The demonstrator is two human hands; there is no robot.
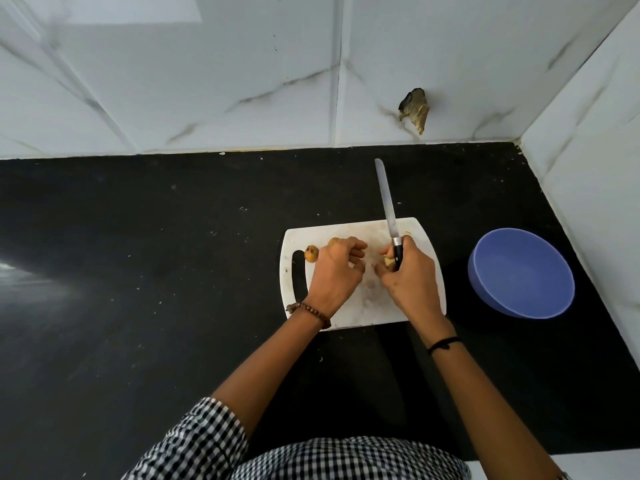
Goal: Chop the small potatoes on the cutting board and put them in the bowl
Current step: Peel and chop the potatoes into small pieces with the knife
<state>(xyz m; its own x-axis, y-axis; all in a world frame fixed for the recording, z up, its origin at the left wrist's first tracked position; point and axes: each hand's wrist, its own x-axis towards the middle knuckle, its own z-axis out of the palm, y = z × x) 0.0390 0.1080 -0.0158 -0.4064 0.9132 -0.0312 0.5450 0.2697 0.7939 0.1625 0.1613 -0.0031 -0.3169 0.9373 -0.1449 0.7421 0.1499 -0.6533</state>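
A white cutting board lies on the black counter. A small brown potato rests near the board's handle slot, and another potato peeks out beyond my left hand, which curls over the board's middle; what its fingers hold is hidden. My right hand grips the black handle of a long knife, its blade pointing away past the board's far edge. A pale potato piece shows against my right palm. The blue bowl stands empty to the right of the board.
The black counter extends far to the left. White marble-tiled walls close the back and the right side, right behind the bowl. A broken hole in the back wall tile sits above the counter.
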